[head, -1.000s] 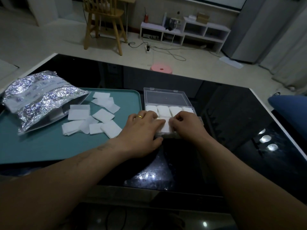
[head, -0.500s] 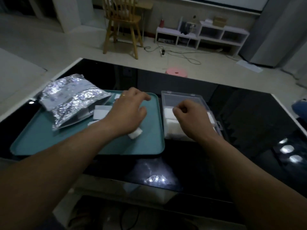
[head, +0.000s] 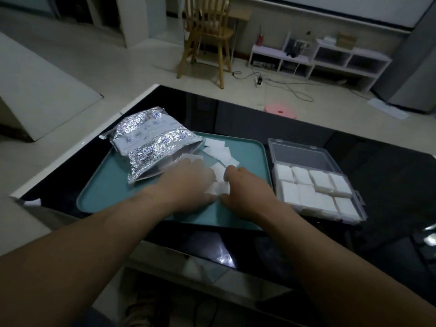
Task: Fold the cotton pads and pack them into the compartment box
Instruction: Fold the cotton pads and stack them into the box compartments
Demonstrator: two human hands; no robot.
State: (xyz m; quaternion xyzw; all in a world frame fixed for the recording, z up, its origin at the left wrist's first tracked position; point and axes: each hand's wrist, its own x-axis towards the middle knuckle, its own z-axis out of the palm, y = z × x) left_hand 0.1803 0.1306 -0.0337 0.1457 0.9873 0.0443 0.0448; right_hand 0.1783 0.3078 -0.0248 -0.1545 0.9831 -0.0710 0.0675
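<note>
Now, pad (head: 218, 188) lies on tray (head: 106, 187) between the hands, stocked box (head: 302, 154) just beside: right hand (head: 245, 193) pinches its edge with curled thumb and forefinger, left hand (head: 188, 185) blurred, finger state cannot be told; best to fold edge to edge and crease flat before lifting

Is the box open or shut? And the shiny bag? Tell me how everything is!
Compartment box: lid open, packed with folded pads.
Foil bag: lying on teal tray, mouth open.
Loose cotton pads: lying flat on tray, not yet packed.
Cotton pad between hands: pinched by right hand.
Left hand: touching that pad, blurred.
</note>
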